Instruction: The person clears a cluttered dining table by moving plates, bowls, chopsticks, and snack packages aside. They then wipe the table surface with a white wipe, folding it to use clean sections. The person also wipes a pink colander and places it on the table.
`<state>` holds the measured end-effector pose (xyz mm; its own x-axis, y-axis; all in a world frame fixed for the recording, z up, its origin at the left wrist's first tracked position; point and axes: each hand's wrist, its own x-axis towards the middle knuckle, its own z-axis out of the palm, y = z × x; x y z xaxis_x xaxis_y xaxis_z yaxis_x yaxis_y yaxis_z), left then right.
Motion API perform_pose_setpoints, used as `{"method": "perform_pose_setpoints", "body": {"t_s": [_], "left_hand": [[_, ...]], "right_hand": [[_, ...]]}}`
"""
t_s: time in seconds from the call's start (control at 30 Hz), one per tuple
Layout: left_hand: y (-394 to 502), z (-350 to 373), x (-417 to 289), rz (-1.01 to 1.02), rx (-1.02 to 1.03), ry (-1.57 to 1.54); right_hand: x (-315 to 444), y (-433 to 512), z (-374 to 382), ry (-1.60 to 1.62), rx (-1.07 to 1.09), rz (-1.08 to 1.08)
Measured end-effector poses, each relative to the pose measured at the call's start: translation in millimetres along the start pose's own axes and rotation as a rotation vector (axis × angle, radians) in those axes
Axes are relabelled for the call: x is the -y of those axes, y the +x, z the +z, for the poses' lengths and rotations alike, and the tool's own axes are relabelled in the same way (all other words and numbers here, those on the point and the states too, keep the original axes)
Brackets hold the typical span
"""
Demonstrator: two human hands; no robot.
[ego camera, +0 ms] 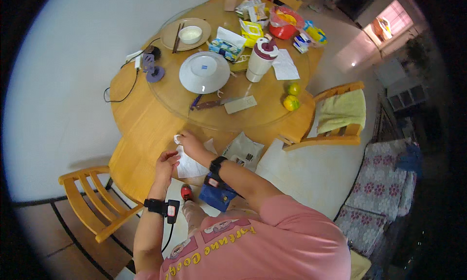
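My right hand [190, 143] pinches a small white piece [177, 138], perhaps folded tissue, above the wooden table's near edge. Just to the left and nearer my body is my left hand [168, 164], its fingers loosely curled and apart, with nothing visible in them. A flat white sheet [191, 167], seemingly tissue or paper, lies under and beside both hands, partly covered by my right forearm. To the right of that forearm rests a pale plastic packet [246, 148] with dark printing. Below the table edge, a blue bag or pouch [217, 197] is partly hidden by my right arm.
The glass turntable [168, 101] bears an upturned white plate [204, 72], a knife [209, 105], a pale box [240, 105], a tumbler [259, 61], a tissue box [227, 48] and two green-yellow citrus fruits [291, 103]. Wooden chairs stand left [96, 203] and right [321, 143].
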<state>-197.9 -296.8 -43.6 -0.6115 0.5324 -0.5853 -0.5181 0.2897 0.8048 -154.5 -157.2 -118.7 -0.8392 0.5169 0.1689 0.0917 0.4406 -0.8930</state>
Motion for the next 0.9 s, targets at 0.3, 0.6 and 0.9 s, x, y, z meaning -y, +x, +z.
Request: {"method": "perform_pose_setpoints", "body": {"t_s": [0.3, 0.6, 0.9], "left_hand": [[56.8, 29.6, 26.8, 0.497, 0.454, 0.78], [52.0, -2.8, 31.0, 0.947, 0.667, 1.288], [47.1, -23.6, 20.8, 0.733, 0.757, 1.277]], "right_hand": [[0.6, -100.3, -67.6, -0.295, -0.705, 0.36], [-7.9, -84.8, -54.9, -0.56, -0.887, 0.46], [-9.6, -26.3, -31.6, -0.382, -1.087, 0.809]]}}
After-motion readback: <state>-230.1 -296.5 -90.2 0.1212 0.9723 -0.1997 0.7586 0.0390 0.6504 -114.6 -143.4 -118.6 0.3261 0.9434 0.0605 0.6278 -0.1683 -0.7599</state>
